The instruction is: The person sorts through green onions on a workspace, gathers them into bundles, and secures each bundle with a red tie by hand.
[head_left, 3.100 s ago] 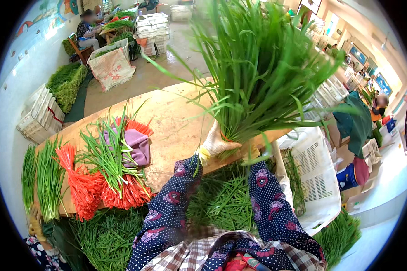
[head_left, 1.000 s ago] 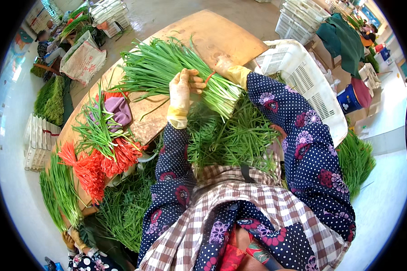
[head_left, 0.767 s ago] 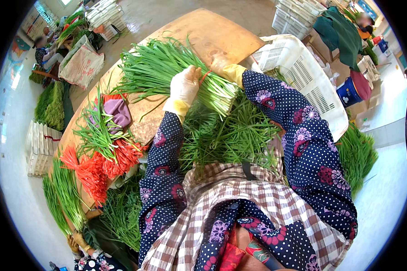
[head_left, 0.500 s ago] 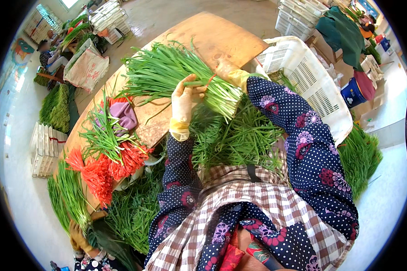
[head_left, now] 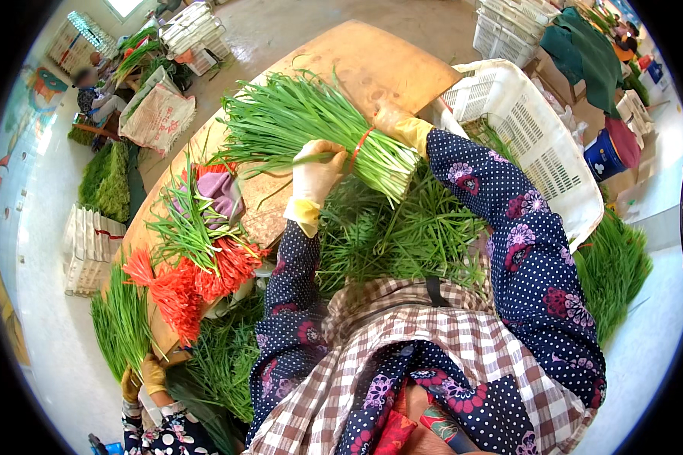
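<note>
A thick bundle of garlic chives [head_left: 296, 114] lies across the table in front of me, leaf tips to the left and pale cut stems toward me on the right. A red band [head_left: 362, 149] circles it near the stems. My left hand [head_left: 316, 171], in a pale glove with a yellow cuff, is closed at the bundle's near side, its fingers curled around some green leaves. Gloved the same way, my right hand [head_left: 396, 123] grips the bundle's far side near the stems; its fingertips are partly hidden. Loose greens [head_left: 402, 235] heap below the bundle, over my lap.
Red bands [head_left: 178, 292], loose chives [head_left: 193, 239] and a purple cloth [head_left: 221, 196] lie on the wooden table [head_left: 357, 53]. A white crate [head_left: 535, 125] stands at the right. A co-worker's gloved hands [head_left: 153, 375] hold another chive bunch [head_left: 125, 322] at lower left.
My left hand has turned, its fingers curling tighter around leaves by the band. My right hand stays at the bundle's far side. The co-worker's hands have shifted, and the whole view has moved slightly.
</note>
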A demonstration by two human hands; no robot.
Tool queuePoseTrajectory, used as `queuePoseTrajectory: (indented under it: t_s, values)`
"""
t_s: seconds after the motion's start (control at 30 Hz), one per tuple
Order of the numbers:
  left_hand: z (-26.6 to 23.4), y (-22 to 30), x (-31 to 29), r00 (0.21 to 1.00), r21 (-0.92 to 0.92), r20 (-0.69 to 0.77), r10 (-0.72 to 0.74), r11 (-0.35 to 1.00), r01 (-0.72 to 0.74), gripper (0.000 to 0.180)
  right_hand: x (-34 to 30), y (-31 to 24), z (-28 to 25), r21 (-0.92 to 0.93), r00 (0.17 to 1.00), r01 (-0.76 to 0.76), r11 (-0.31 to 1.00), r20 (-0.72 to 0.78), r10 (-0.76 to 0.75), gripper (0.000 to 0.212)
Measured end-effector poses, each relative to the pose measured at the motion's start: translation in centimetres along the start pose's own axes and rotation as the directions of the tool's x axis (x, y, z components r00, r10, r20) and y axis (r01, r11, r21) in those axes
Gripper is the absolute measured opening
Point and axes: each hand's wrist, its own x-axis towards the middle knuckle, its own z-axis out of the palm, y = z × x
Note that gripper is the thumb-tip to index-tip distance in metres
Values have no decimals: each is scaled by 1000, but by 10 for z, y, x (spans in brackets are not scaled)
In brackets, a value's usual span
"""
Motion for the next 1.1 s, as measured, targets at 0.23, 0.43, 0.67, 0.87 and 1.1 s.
queuePoseTrajectory:
  t_s: [0.23, 0.43, 0.67, 0.87, 1.1]
  values:
    - [1, 16, 15, 990, 465, 142, 25, 881, -89, 13, -2, 6, -1, 32, 998, -60, 998, 1, 60, 28]
    - [5, 28, 13, 968, 750, 250, 34, 625, -216, 8, -8, -21, -10, -4, 995, -77, 997, 70, 77, 31]
    - [11, 49, 22, 960, 710, 203, -195, 704, -7, 19, -3, -1, -3, 76, 995, -54, 996, -75, 60, 39]
    - [33, 2, 2, 830, -266, -78, -552, 814, 516, 12, -8, -8, 1, 174, 999, 0, 985, -44, 7, 30]
    - [5, 41, -39, 744, -842, -293, -600, 531, 97, 18, -13, -18, -4, 165, 999, -43, 985, 18, 40, 24]
